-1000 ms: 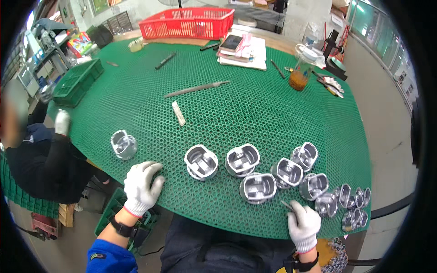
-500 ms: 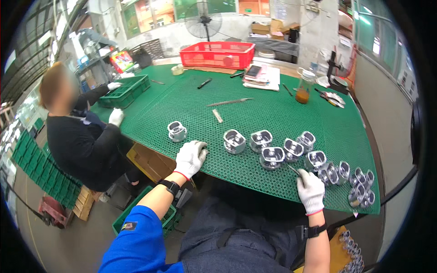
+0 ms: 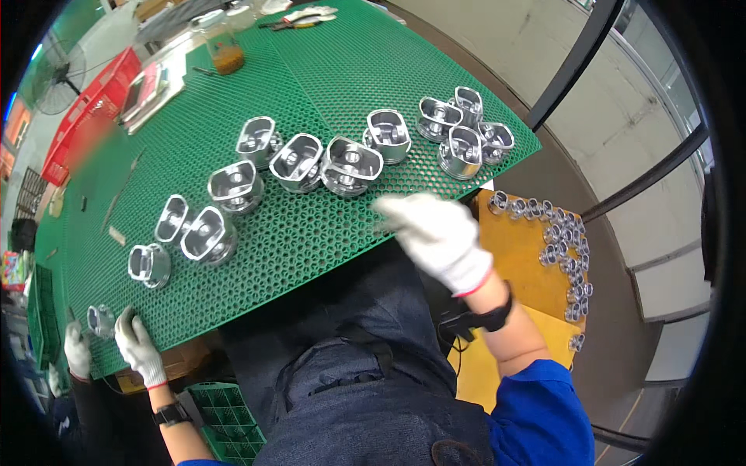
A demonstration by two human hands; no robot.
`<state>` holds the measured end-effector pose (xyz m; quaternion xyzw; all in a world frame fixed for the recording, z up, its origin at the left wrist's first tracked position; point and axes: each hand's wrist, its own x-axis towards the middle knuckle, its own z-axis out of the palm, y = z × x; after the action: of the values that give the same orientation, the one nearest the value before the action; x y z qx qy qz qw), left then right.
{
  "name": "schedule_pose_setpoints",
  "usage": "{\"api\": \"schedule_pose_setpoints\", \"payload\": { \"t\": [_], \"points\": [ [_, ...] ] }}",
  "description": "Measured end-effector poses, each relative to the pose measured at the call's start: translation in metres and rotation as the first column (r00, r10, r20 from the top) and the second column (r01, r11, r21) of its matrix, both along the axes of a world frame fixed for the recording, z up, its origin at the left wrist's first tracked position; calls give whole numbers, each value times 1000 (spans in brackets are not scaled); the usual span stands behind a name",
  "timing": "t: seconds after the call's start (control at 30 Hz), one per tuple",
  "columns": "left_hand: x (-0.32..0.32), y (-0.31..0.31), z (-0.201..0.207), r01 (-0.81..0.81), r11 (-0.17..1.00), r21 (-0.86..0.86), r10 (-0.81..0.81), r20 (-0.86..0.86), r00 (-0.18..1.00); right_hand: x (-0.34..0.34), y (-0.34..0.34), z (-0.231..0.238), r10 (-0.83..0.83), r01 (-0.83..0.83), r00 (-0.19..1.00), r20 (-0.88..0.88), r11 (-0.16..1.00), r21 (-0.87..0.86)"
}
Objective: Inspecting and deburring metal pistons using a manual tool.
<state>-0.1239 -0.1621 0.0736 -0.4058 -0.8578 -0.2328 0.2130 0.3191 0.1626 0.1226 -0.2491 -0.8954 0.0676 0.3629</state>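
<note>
Several silvery metal pistons stand on the green perforated table mat, in a loose line running to the far right corner. My left hand, in a white glove, rests on the table's near edge at the left. Its fingers are a little apart with nothing in them, and a single piston stands beside it. My right hand, also gloved, hangs over the near edge, close to the pistons. It is smeared by motion; a faint grey streak at its fingertips looks like a thin metal tool.
A co-worker's gloved hand is at the far left. More pistons stand on a brown board below right. Pliers, a jar, papers and a red crate lie farther back. A green crate sits below the table.
The view has swung right, bringing the right corner and the lower board into full sight. My right hand has moved away from the pistons, past the near edge. The left stays on the edge.
</note>
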Motion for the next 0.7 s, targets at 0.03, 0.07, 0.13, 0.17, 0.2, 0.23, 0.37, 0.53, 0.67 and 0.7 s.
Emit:
{"api": "schedule_pose_setpoints", "payload": {
  "t": [0.03, 0.07, 0.13, 0.17, 0.2, 0.23, 0.37, 0.53, 0.67, 0.7],
  "points": [
    [0, -2, -1, -2, 1000, 1, 2, 4, 1000, 19, 11, 11, -109, 109, 993, 47, 994, -2],
    [2, -2, 0, 1, 1000, 9, -1, 9, 1000, 35, 29, 13, -159, 161, 983, -97, 987, 17],
    [4, -6, 1, -5, 1000, -6, 5, 38, 999, 67, 51, 30, -402, 402, 915, 40, 916, 18],
    [6, -8, 4, -8, 1000, -13, 8, 20, 1000, 79, 65, 32, -456, 444, 886, 85, 886, 135],
    [4, -8, 1, -8, 1000, -28, 9, 18, 1000, 88, 82, 32, -472, 458, 858, 203, 882, 115],
    [0, -8, -5, -23, 999, -29, 24, 28, 999, 90, 96, 35, -510, 484, 798, 320, 860, 163],
    [9, -4, 2, -51, 999, -12, 52, 41, 998, 88, 139, 40, -283, 364, 813, 509, 929, -65],
    [6, -4, 2, -45, 999, -24, 45, 3, 999, 58, 170, 45, -225, 408, 696, 682, 905, -118],
    [3, -8, -5, -49, 997, 64, 48, 27, 998, 65, 181, 23, -214, 269, 783, 584, 963, -7],
    [6, -2, -2, -41, 997, 58, 41, -2, 999, 74, 183, 20, -219, 242, 796, 564, 970, 35]
  ]
}}
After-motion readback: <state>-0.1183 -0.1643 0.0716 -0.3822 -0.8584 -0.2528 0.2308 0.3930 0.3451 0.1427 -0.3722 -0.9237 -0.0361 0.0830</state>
